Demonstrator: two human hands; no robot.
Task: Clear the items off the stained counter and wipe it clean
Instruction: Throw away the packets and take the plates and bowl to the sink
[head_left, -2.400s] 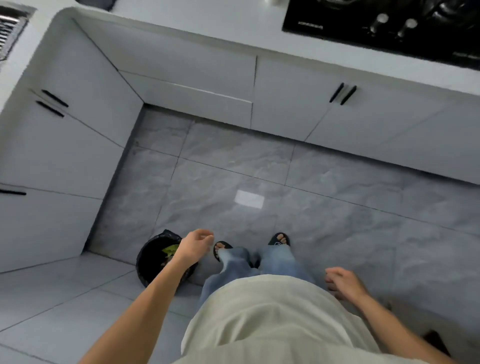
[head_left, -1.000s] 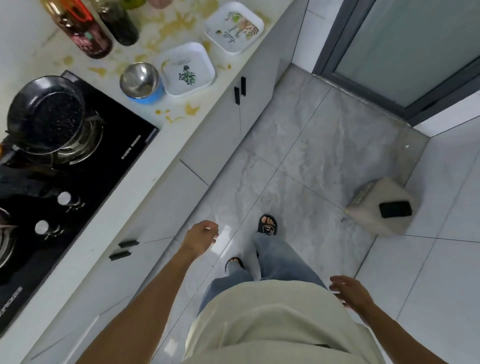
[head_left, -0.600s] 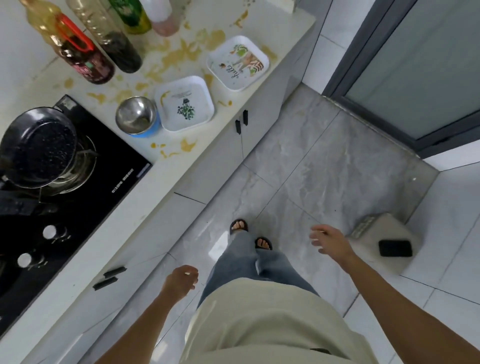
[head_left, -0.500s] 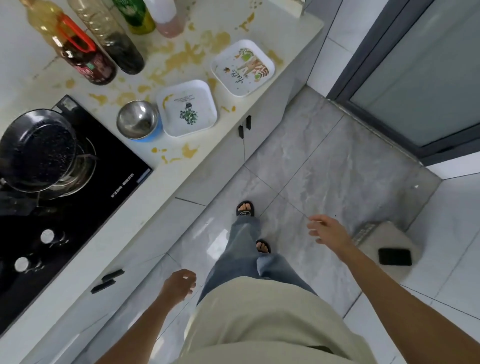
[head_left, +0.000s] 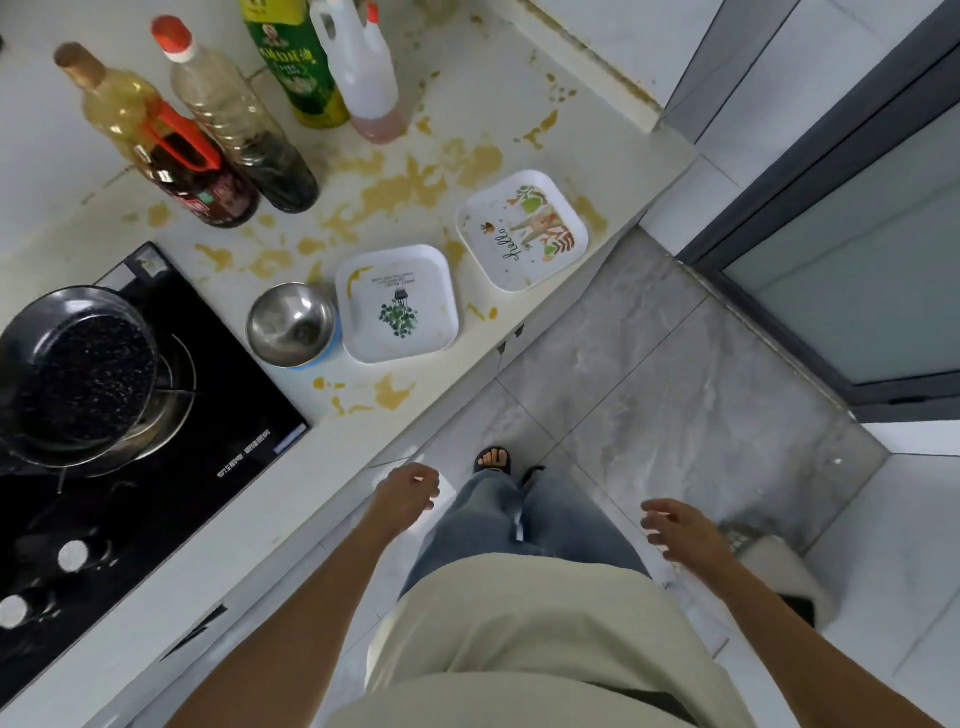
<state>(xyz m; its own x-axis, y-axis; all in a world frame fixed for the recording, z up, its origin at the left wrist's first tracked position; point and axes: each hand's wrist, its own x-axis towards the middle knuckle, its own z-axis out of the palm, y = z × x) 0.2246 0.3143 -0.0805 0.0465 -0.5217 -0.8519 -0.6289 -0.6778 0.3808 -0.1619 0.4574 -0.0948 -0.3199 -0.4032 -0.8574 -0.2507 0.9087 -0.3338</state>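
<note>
Left hand (head_left: 408, 493) empty, fingers loosely curled, hanging just off bench (head_left: 524, 104) edge. Right hand (head_left: 675, 527) empty, fingers spread, over floor. You start with nearest: steel bowl (head_left: 291, 325) touching plant-print tray (head_left: 397, 304); "hello" tray (head_left: 522, 231) beside. Lift flat, don't drag through yellow stains (head_left: 410, 187). Bottles behind, tall, tip-prone.

Grey marble floor tiles (head_left: 675, 405), frosted glass door (head_left: 852, 291).
</note>
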